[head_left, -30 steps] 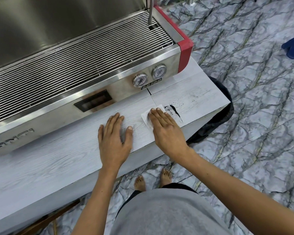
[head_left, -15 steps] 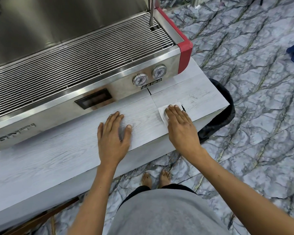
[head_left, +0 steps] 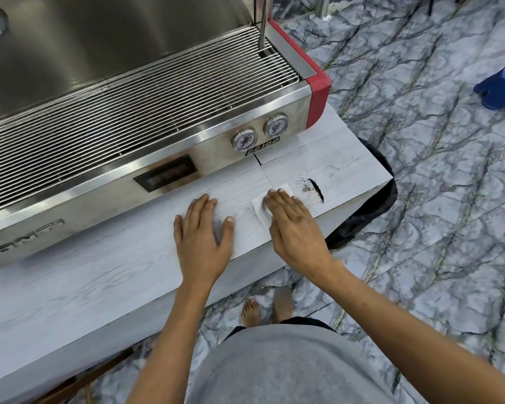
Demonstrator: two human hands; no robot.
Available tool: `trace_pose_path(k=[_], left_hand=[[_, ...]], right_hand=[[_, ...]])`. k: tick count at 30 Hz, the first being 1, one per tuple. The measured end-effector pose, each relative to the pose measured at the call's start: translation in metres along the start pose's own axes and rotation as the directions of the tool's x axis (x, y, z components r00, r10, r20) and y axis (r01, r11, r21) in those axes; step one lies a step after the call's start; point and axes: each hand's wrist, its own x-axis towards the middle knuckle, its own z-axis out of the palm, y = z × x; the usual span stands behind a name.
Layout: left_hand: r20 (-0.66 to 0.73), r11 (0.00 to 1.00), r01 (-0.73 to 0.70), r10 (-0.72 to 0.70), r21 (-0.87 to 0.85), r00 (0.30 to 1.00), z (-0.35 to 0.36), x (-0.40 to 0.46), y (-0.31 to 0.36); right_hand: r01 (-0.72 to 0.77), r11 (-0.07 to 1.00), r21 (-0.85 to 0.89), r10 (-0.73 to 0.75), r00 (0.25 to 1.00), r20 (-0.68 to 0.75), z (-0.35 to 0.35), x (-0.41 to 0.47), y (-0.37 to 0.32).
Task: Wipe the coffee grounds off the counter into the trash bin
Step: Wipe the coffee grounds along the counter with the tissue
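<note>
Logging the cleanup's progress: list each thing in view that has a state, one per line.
coffee grounds: still on the counter, swept into a dark streak, short of the edge.
white wipe: flat on the counter, pressed under the right hand's fingers.
right hand: fingers straight, pressing the wipe.
left hand: flat on the counter, holding nothing.
counter: still dirty near its right end.
trash bin: black-lined, beside the counter's end, mostly hidden.

I see a matt, whitewashed wood-grain counter (head_left: 99, 275) and, at my twelve o'clock, a brushed steel espresso machine (head_left: 123, 53) with a glossy wire grille and a red corner trim. The wipe (head_left: 260, 205) looks like thin white paper. The floor (head_left: 420, 199) is polished marble-patterned tile.
</note>
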Motion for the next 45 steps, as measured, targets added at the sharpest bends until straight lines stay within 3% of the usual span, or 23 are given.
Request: trace_pose_path(k=[5, 13, 20, 30, 37, 45], left_hand=[[0.030, 1.000, -0.010, 0.010, -0.009, 0.999, 0.009, 0.002, 0.019], [0.052, 1.000, -0.025, 0.024, 0.018, 0.998, 0.015, 0.004, 0.026], [0.058, 0.999, -0.037, 0.035, 0.039, 0.998, 0.017, 0.003, 0.024], [0.059, 0.999, -0.024, 0.021, 0.047, 0.998, 0.016, 0.002, 0.024], [0.049, 0.999, -0.020, 0.019, 0.038, 0.999, 0.016, 0.002, 0.026], [0.050, 0.999, -0.024, 0.022, 0.045, 0.999, 0.016, 0.003, 0.026]], right_hand=[[-0.057, 0.997, -0.042, 0.057, 0.998, 0.000, 0.006, 0.003, -0.010], [-0.022, 0.999, -0.046, 0.020, 0.999, -0.032, -0.003, 0.003, 0.023], [-0.028, 1.000, -0.002, 0.028, 0.999, -0.033, -0.016, 0.013, 0.058], [-0.076, 0.986, 0.151, 0.084, 0.995, -0.048, -0.032, 0.020, 0.052], [0.039, 0.995, 0.092, -0.041, 0.999, 0.022, -0.014, 0.006, 0.020], [-0.010, 1.000, -0.013, 0.010, 1.000, 0.000, 0.002, 0.015, 0.008]])
